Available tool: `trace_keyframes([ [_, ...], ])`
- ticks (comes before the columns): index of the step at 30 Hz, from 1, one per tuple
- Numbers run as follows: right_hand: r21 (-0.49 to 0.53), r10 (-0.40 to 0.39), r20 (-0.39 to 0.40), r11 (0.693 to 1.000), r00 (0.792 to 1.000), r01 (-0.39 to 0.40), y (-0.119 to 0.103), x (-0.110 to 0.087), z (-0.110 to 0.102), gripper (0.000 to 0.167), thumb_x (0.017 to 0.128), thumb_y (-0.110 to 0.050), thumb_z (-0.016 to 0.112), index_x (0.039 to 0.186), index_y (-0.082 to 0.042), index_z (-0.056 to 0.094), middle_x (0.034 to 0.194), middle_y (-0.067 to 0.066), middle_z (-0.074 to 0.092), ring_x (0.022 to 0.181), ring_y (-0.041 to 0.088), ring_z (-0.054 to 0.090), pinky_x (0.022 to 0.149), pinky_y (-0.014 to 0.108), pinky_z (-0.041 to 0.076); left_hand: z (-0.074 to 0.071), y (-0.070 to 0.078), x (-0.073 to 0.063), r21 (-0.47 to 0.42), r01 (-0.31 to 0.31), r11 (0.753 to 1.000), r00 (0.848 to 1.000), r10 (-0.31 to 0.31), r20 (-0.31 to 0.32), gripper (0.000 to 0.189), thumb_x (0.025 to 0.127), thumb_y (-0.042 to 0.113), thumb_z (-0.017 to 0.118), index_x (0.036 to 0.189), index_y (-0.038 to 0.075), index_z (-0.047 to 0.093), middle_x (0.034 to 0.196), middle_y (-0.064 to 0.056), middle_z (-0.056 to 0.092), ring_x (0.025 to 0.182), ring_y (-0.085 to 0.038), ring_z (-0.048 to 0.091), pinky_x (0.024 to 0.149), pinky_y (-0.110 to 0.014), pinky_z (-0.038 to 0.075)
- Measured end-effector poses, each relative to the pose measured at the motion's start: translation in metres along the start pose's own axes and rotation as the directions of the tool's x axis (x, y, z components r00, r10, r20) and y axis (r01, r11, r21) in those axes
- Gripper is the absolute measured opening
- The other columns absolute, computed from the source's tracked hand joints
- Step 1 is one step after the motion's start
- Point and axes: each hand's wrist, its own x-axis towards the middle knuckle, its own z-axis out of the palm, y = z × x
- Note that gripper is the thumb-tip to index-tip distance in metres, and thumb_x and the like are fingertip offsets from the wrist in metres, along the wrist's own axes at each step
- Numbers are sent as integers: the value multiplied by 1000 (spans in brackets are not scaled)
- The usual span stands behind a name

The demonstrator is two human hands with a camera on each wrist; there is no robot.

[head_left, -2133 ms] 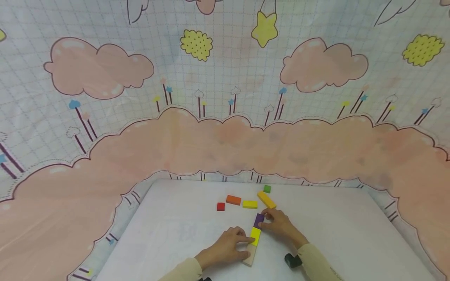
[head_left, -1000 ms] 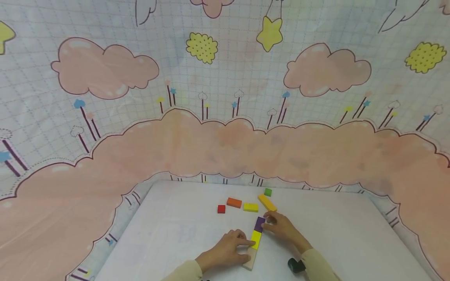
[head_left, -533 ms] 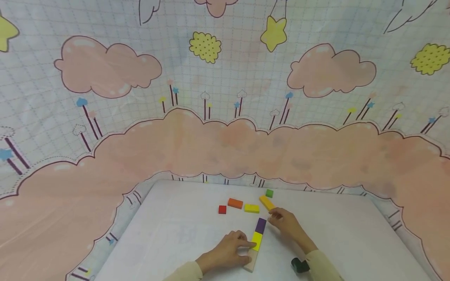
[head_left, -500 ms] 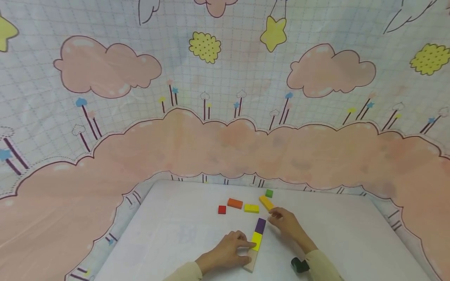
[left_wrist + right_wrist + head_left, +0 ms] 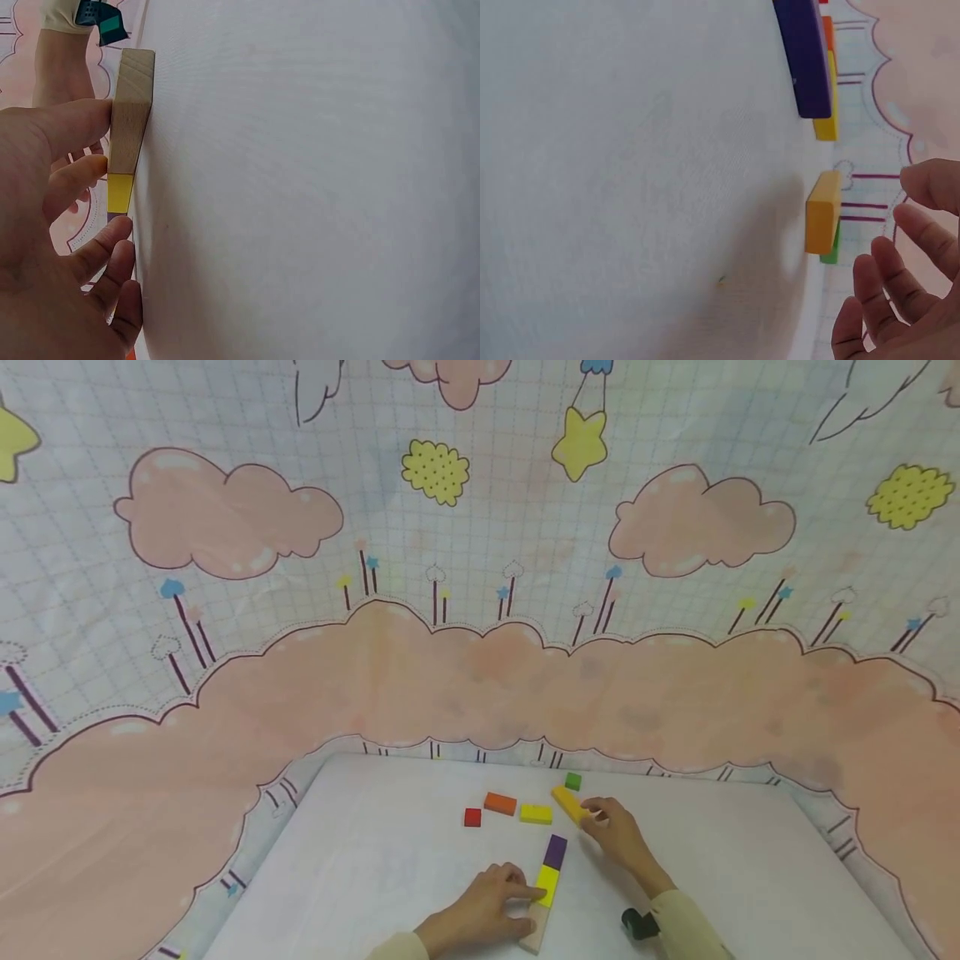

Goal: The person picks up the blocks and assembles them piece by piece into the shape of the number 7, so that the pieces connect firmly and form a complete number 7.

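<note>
Three blocks form a straight row end to end on the white table: a plain wooden block point(image 5: 534, 930) nearest, a yellow block point(image 5: 548, 885) in the middle and a purple block point(image 5: 555, 852) at the far end. My left hand point(image 5: 483, 906) rests on this row, its thumb on the wooden block and its extended index finger on the yellow one. My right hand point(image 5: 618, 837) hovers at the near end of an amber block point(image 5: 567, 804), fingers loosely bent. In the right wrist view its thumb and fingers are spread apart with nothing between them, beside the amber block point(image 5: 823, 217).
Behind the row lie a red cube point(image 5: 472, 817), an orange block point(image 5: 500, 803), another yellow block point(image 5: 536, 814) and a green cube point(image 5: 573, 781). A dark device point(image 5: 640, 924) sits at the right wrist. A patterned cloth point(image 5: 480, 685) hangs beyond the table point(image 5: 360, 843).
My right hand has left the purple block's side and moved away from me to the amber block. My left hand stays on the row, and the blocks keep their places.
</note>
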Motion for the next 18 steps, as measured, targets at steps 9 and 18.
trace_keyframes([
  [9, 5, 40, 18, 999, 999, -40, 6, 10, 6, 35, 93, -18, 63, 127, -12, 62, 126, 14, 59, 111, 30, 58, 88, 45, 53, 0, 1, -3, -2, 14, 1000, 1000, -14, 3, 41, 86, 44, 71, 126, 47, 61, 111, 19, 52, 100, -2, 44, 90, -29, 44],
  [18, 12, 122, 67, 992, 990, -123, 11, 17, 10, 38, 93, -16, 64, 130, -13, 61, 126, 15, 59, 111, 30, 57, 95, 50, 49, 1, 1, -1, 0, 39, 999, 999, -39, 8, 41, 86, 45, 71, 126, 50, 61, 111, 21, 51, 100, -2, 44, 89, -29, 44],
])
